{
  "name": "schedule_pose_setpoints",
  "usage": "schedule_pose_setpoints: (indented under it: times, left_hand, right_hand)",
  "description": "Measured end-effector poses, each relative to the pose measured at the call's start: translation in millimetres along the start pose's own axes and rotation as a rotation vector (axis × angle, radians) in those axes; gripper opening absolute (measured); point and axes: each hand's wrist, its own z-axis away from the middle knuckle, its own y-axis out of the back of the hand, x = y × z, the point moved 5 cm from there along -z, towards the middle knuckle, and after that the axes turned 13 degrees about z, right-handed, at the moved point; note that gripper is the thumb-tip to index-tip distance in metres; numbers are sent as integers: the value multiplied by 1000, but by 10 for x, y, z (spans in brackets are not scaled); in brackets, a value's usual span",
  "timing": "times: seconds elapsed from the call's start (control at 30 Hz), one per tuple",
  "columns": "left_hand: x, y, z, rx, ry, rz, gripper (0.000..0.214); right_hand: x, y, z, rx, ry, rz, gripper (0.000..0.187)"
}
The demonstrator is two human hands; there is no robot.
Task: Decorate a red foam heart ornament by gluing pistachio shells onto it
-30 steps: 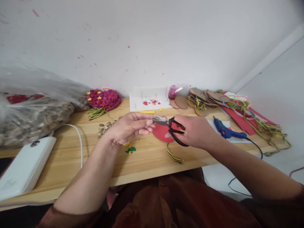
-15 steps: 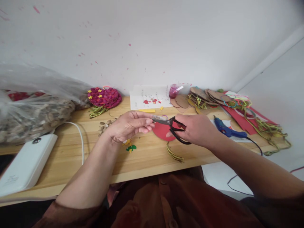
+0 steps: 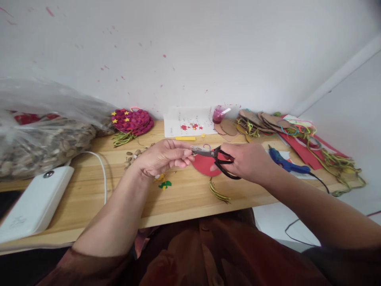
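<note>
My right hand [image 3: 248, 161] grips black-handled scissors [image 3: 219, 159], their blades pointing left to the fingertips of my left hand [image 3: 166, 158]. That left hand is closed in a pinch at the blade tips; the small piece between thumb and fingers is too hidden to name. Below the scissors lies a red disc [image 3: 204, 165] on the table, with a green-yellow string tassel [image 3: 218, 192] at its near edge. Small green scraps [image 3: 165, 185] and yellow scraps [image 3: 160, 177] rest under my left hand, and several pistachio shells [image 3: 132, 157] lie behind my left wrist.
Against the wall stand a decorated magenta bundle [image 3: 133, 121], a paper sheet with red stars [image 3: 190, 125], a cup of purple liquid [image 3: 218, 115] and cardboard discs [image 3: 256, 119]. A blue glue gun [image 3: 288, 163] lies right; a white power bank [image 3: 38, 204] and a shell-filled bag [image 3: 53, 143] are left.
Both hands and the scissors keep nearly the same pose. The whole view has shifted very slightly, and the scissor handles appear a little more spread.
</note>
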Motion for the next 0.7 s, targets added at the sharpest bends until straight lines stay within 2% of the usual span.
schedule_pose_setpoints:
  times: [0.23, 0.53, 0.63, 0.7]
  left_hand:
    - [-23, 24, -6, -1, 26, -30, 12]
    - [68, -47, 47, -32, -72, -56, 16]
    - [72, -37, 35, 9, -104, -96, 16]
    - [78, -23, 22, 46, -143, -135, 18]
  right_hand:
    - [8, 4, 3, 28, 9, -5, 28]
    - [25, 106, -47, -13, -70, -160, 35]
    - [9, 51, -53, -42, -152, -336, 42]
    - [-12, -13, -57, -61, -242, -565, 47]
